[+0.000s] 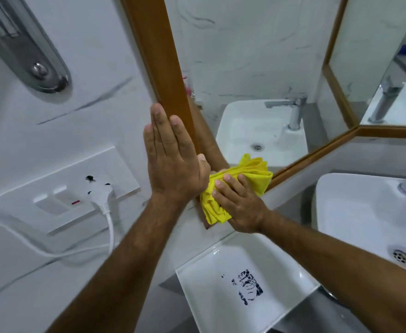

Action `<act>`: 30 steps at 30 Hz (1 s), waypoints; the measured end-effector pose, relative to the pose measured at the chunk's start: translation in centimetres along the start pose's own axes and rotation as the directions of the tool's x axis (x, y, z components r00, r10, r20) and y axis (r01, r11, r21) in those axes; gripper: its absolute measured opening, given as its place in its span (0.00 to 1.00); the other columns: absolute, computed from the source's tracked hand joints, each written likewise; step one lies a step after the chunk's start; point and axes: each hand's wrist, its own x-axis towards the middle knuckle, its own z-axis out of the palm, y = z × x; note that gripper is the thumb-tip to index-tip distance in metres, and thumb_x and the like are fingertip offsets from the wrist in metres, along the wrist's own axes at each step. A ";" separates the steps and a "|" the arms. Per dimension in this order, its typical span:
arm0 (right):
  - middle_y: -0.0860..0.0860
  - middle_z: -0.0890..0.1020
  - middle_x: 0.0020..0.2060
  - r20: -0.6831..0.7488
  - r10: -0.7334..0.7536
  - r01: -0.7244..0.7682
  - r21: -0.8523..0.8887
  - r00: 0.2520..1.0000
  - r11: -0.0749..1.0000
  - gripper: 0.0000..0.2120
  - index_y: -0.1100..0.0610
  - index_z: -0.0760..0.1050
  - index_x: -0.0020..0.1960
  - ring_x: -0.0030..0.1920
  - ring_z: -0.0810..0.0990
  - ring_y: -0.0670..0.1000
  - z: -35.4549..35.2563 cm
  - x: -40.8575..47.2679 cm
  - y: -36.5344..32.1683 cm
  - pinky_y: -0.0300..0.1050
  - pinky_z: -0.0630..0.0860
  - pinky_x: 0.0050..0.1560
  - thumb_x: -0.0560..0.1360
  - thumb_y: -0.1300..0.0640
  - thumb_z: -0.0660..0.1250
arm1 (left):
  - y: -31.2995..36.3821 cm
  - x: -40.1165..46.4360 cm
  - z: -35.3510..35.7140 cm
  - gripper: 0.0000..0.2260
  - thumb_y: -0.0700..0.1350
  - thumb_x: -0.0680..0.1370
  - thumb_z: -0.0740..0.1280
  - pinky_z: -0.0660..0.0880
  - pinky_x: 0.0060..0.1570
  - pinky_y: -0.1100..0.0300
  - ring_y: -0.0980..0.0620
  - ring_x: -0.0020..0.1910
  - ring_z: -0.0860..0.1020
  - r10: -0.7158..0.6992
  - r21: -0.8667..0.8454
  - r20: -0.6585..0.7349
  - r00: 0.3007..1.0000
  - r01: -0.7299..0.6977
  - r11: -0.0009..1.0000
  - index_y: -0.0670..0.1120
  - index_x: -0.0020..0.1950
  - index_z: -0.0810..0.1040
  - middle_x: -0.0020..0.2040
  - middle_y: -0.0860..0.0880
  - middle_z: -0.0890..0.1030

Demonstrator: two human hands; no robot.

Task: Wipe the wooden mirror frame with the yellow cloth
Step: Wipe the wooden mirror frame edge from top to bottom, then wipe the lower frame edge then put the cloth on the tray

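The wooden mirror frame (158, 51) runs down the wall from the top to a lower corner, then along the bottom edge toward the right. My left hand (173, 159) lies flat, fingers together and pointing up, against the frame's left side. My right hand (240, 205) presses the bunched yellow cloth (245, 176) onto the frame's lower left corner. The cloth hides most of that corner. The mirror glass shows reflections of my arm, the cloth and a basin.
A white switch panel (60, 188) with a plugged-in white cord (105, 207) is on the wall at left. A chrome fixture (28, 49) hangs at the upper left. A white basin (365, 212) with a tap sits at right, a glass shelf (242, 282) below.
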 end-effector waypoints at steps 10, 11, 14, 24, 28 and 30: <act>0.55 0.76 0.63 0.440 0.046 -0.235 0.386 0.897 0.892 0.20 0.58 0.72 0.64 0.61 0.73 0.58 -2.8 -2.7 -1.7 0.57 0.66 0.67 0.78 0.49 0.55 | 0.8 -0.6 -1.0 0.37 0.46 0.71 0.63 0.50 0.76 0.40 0.25 0.73 0.57 -0.044 -0.132 0.148 0.988 0.064 0.989 0.28 0.72 0.52 0.69 0.19 0.60; 0.54 0.78 0.57 0.454 0.089 -0.301 0.419 0.886 0.857 0.16 0.58 0.74 0.60 0.56 0.75 0.58 -3.8 -1.5 -1.9 0.56 0.69 0.62 0.78 0.51 0.57 | 0.9 -0.5 -1.6 0.37 0.46 0.71 0.62 0.51 0.76 0.39 0.24 0.73 0.57 -0.040 -0.137 0.187 0.982 0.066 0.988 0.27 0.72 0.52 0.69 0.19 0.59; 0.55 0.81 0.47 0.594 0.169 -0.487 0.429 0.787 0.760 0.08 0.57 0.76 0.51 0.49 0.77 0.58 -6.2 0.2 -2.8 0.52 0.72 0.53 0.77 0.56 0.60 | 0.8 -1.0 -3.4 0.37 0.46 0.72 0.59 0.52 0.76 0.37 0.26 0.75 0.53 -0.008 -0.154 0.280 0.960 0.053 0.987 0.27 0.74 0.51 0.73 0.21 0.55; 0.61 0.81 0.49 0.894 0.259 -0.692 0.074 0.365 0.718 0.11 0.61 0.73 0.51 0.49 0.77 0.61 -6.2 -5.9 -6.5 0.51 0.71 0.50 0.81 0.54 0.57 | 2.4 -19.6 -5.6 0.34 0.45 0.71 0.57 0.53 0.75 0.43 0.34 0.77 0.57 0.132 -0.324 0.689 0.713 0.140 0.936 0.32 0.76 0.60 0.78 0.33 0.55; 0.60 0.80 0.50 0.831 0.255 -0.419 -0.029 0.494 0.907 0.10 0.59 0.71 0.56 0.51 0.77 0.63 -3.9 -6.2 -8.5 0.54 0.71 0.53 0.77 0.56 0.60 | 2.9 -25.0 -5.9 0.33 0.44 0.71 0.59 0.52 0.74 0.45 0.34 0.77 0.58 0.141 -0.292 0.808 0.573 0.181 0.939 0.33 0.75 0.61 0.78 0.34 0.58; 0.60 0.78 0.54 0.827 0.239 -0.313 -0.081 0.509 0.946 0.14 0.60 0.70 0.60 0.57 0.74 0.62 -2.2 -7.5 -10.4 0.57 0.66 0.63 0.74 0.61 0.60 | 3.1 -27.0 -5.8 0.33 0.42 0.69 0.64 0.51 0.75 0.48 0.35 0.76 0.61 0.161 -0.284 0.846 0.509 0.173 0.943 0.33 0.74 0.65 0.77 0.35 0.61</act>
